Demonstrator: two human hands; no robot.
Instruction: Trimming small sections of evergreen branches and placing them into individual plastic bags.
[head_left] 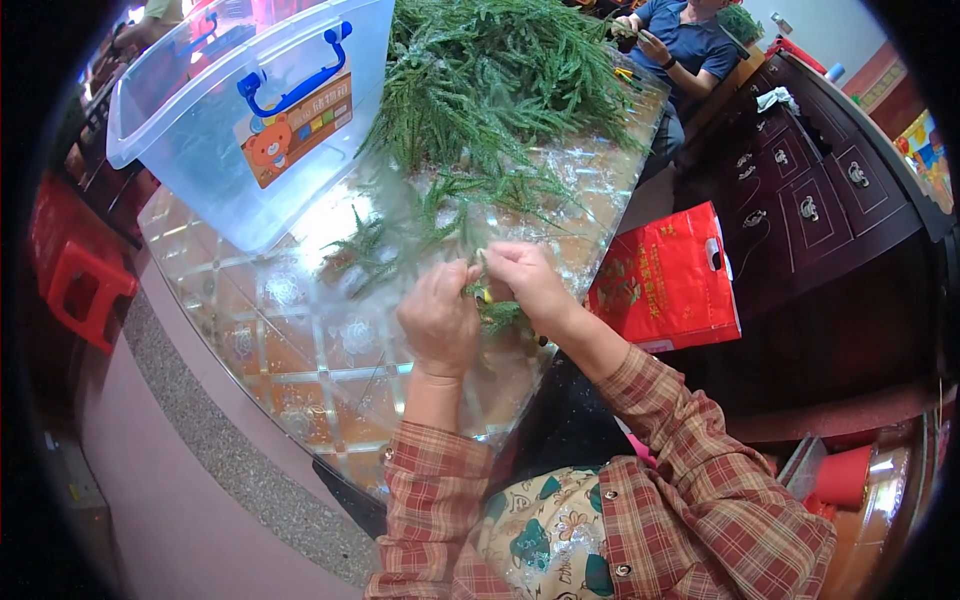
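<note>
Left hand [438,318] and right hand [524,283] meet over the desk [300,350], each grip closed on one green artificial sprig [497,314] with a yellow piece between the fingers. The step appears to be joining; steady pinching seems needed. More feathery green branches [500,90] lie beyond, beside a clear storage bin [200,130].

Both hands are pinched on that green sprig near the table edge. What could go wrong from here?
1. The left hand and right hand work the green sprig close to the glass table edge; a loosened grip could likely drop it to the floor.
2. Loose branches lie just beyond the hands and may snag or get dragged along.
3. The big pile of greenery crowds the clear plastic bin, leaving little working room.
</note>
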